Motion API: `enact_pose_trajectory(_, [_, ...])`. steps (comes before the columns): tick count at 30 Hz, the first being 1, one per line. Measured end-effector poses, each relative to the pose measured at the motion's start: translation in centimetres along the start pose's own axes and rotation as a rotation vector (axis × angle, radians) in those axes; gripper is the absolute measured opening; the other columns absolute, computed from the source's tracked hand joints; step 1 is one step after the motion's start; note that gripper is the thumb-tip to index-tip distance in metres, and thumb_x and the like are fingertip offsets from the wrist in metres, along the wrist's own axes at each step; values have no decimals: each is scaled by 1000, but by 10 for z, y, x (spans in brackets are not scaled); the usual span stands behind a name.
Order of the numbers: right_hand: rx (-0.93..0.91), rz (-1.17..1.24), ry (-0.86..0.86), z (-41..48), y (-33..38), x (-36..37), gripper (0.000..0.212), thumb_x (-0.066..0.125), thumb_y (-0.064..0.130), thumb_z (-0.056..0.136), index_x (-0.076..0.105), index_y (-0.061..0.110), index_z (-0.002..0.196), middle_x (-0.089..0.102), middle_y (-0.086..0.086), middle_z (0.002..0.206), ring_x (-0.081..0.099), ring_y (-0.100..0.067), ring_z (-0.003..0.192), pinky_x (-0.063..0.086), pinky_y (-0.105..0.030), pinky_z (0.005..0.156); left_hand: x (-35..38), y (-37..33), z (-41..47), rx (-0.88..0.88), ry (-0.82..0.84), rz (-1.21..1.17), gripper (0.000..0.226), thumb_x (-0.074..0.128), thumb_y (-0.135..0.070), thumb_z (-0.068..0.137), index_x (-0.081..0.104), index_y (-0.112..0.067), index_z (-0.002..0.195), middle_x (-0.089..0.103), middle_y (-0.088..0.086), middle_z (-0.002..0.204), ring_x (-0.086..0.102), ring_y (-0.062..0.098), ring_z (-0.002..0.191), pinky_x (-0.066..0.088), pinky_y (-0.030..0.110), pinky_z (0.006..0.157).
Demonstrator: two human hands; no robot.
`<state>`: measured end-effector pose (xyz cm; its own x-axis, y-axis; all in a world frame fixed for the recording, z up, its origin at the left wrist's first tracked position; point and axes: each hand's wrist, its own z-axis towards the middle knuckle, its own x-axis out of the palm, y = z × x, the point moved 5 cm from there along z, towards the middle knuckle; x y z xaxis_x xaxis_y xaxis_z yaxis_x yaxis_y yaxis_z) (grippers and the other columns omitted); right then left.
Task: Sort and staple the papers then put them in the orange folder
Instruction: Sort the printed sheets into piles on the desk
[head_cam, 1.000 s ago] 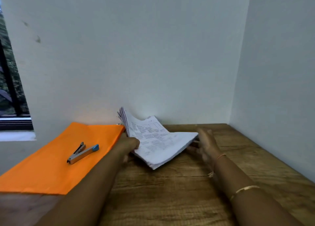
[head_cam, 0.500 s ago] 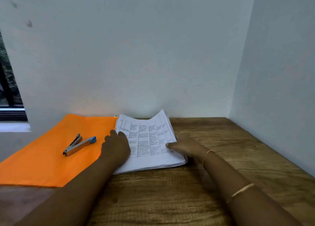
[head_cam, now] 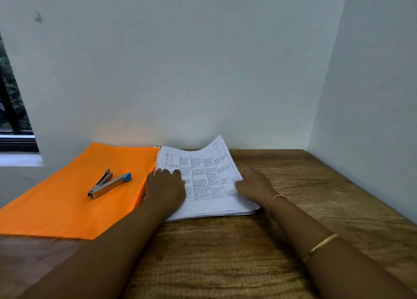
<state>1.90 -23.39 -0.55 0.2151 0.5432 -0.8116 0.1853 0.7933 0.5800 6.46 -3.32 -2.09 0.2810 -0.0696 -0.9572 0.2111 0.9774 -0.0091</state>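
Note:
A stack of white papers [head_cam: 204, 179] printed with a table lies flat on the wooden table [head_cam: 248, 249], its far right corner curling up. My left hand [head_cam: 165, 186] rests on the stack's left side with the fingers laid over the top sheet. At the stack's right edge my right hand [head_cam: 255, 183] touches the top sheet; whether the fingers grip it is unclear. The orange folder [head_cam: 67, 204] lies shut to the left, touching the stack. On the folder lies a metal stapler [head_cam: 108, 183] with a blue end.
White walls close the table in at the back and right [head_cam: 361, 95]. A window [head_cam: 13, 109] is at the far left. Bare wood stretches in front of and to the right of the papers.
The paper stack, held tilted above the table a second ago, has been laid flat beside the folder. Both hands came down onto it and have barely moved in the last half second.

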Motion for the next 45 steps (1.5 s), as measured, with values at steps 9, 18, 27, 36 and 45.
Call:
enact_pose_trajectory(9, [37,-138,-68,0,-10,-22,16,48,19,88,62,12,84,61,-4,84,57,-24,79,45,-28,66,12,1,0,-25,215,-107,58,17,-48,99,11,-20,150,10,15,157,10,30,145,7,48,117])
enact_pose_trajectory(18, [228,-320,-174,15,-64,-55,18,53,28,87,62,22,100,64,-1,103,59,-24,95,46,-43,95,12,-2,2,52,174,-37,54,20,-48,98,29,-21,144,26,12,151,12,30,143,5,50,117])
enact_pose_trajectory(27, [-471,-149,-124,-10,21,-21,60,40,62,90,45,25,137,44,0,142,40,-20,132,31,-53,107,9,-15,0,185,156,-145,45,26,-35,101,29,-26,145,17,6,157,6,25,146,4,45,118])
enact_pose_trajectory(36, [-154,-368,264,-2,-4,11,62,24,60,95,9,34,150,3,3,160,3,-26,147,2,-67,110,14,-12,-2,153,249,-169,48,21,-34,102,19,-26,148,9,8,158,2,28,146,2,46,118])
enact_pose_trajectory(45, [-35,-351,205,15,-42,-14,44,22,52,98,43,32,131,36,2,147,26,-26,139,5,-68,108,17,-14,-1,152,267,-155,48,20,-34,101,16,-27,149,6,8,158,3,27,146,1,47,118])
